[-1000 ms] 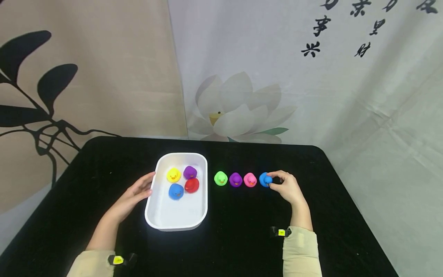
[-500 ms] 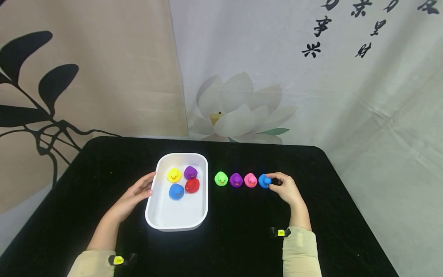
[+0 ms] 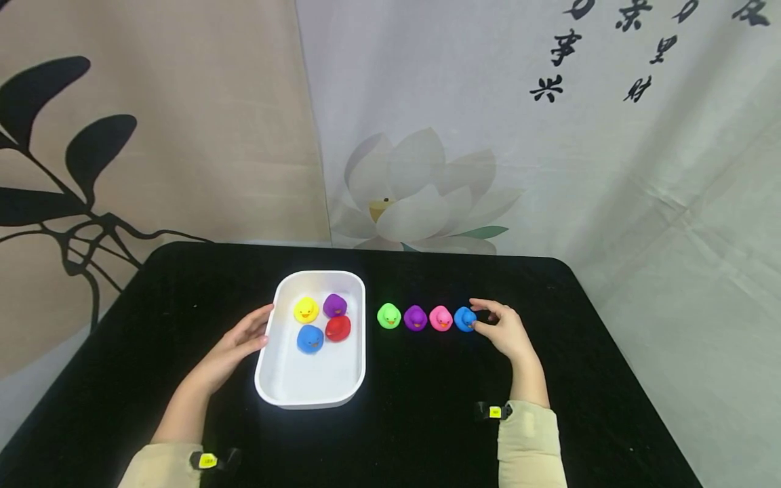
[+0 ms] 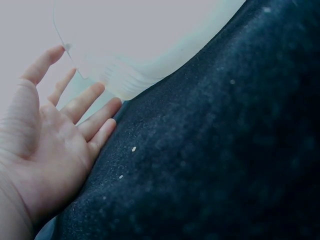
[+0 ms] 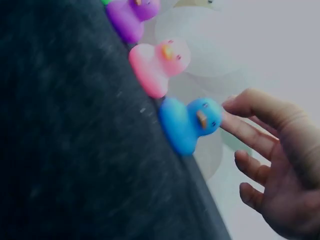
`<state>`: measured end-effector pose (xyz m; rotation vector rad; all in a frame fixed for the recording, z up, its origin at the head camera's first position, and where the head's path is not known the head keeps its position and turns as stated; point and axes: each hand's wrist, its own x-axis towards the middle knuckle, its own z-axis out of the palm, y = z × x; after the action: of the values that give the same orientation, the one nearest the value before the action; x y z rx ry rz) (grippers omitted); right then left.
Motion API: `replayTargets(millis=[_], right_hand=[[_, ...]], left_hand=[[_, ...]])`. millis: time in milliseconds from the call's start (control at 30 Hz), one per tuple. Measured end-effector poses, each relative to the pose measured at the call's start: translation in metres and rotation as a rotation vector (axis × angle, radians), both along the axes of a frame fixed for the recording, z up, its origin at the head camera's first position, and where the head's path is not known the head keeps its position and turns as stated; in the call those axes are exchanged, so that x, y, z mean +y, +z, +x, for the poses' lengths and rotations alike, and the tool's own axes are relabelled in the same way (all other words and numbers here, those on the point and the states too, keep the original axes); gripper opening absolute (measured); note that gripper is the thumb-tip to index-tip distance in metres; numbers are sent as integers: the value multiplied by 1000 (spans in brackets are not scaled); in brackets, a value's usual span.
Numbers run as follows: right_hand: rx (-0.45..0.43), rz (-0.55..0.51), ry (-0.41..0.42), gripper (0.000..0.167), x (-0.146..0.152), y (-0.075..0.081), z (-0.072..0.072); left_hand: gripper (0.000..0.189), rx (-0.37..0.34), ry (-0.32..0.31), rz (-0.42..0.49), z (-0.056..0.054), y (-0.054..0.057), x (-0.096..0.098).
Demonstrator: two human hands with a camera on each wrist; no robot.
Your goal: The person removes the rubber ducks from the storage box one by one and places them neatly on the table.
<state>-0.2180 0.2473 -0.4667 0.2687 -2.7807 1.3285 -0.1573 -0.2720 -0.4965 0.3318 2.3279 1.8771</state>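
Note:
A blue rubber duck (image 3: pixel 465 319) stands at the right end of a row on the black table. My right hand (image 3: pixel 505 332) is beside it with fingers parted, and in the right wrist view the thumb and index fingertips are right at the back of the duck's head. Left of it in the row are a pink duck (image 3: pixel 441 318), a purple duck (image 3: pixel 415 318) and a green duck (image 3: pixel 388 316). My left hand (image 3: pixel 238 342) has its extended fingertips at the left side of a white tray (image 3: pixel 314 383), as the left wrist view also shows.
In the tray lie a yellow duck (image 3: pixel 306 310), a purple duck (image 3: pixel 334 305), a red duck (image 3: pixel 338 329) and a blue duck (image 3: pixel 310 339). The black table (image 3: pixel 427 413) ends before a printed cloth backdrop (image 3: pixel 598 183).
My right thumb and index finger have parted from around the blue duck, which has shifted slightly left toward the pink one. The left hand and tray stay in place.

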Motion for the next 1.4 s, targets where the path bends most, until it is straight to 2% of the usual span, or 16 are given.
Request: replayTargets(millis=[300, 667, 767, 900, 1033, 1400], right_hand=[[149, -65, -21, 37, -16, 29, 10], [233, -198, 15, 32, -63, 55, 23], [249, -218, 29, 30, -80, 68, 33], [277, -251, 71, 30, -96, 71, 38], [292, -277, 114, 31, -106, 61, 36], [250, -208, 226, 32, -148, 58, 43]], left_hand=[[60, -2, 2, -6, 3, 2, 1], [61, -3, 4, -17, 2, 2, 1], [60, 0, 2, -16, 2, 1, 1], [60, -2, 2, -15, 1, 1, 0], [61, -9, 3, -14, 2, 1, 0], [61, -3, 4, -6, 0, 0, 0]])
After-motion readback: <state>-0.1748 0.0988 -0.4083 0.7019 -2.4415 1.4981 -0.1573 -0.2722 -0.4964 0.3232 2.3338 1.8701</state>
